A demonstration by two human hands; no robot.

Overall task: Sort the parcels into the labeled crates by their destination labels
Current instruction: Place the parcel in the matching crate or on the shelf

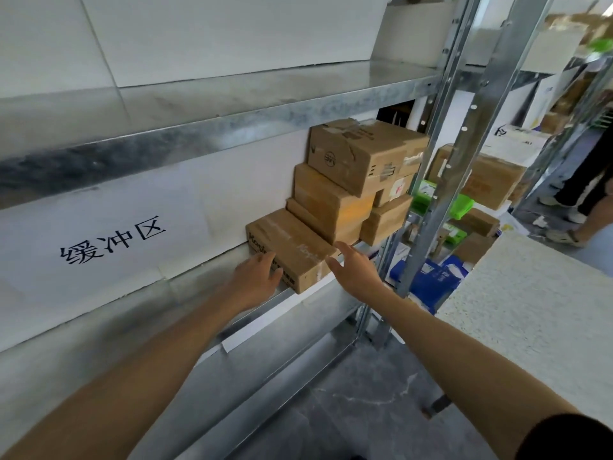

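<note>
Forearms (pixel 149 360) extended toward shelf (pixel 308 302). Front parcel (pixel 292 247) lies at shelf edge, before the stack (pixel 358 180). Left hand (pixel 257 277) touches its near end, grip unclear; right hand (pixel 351 267) fingers (pixel 344 247) spread open beside it, likely bracketing for lift

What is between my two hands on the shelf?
In the head view, the front cardboard box lies between them: the left hand touches its near-left face, and the right hand is spread by its right corner.
</note>
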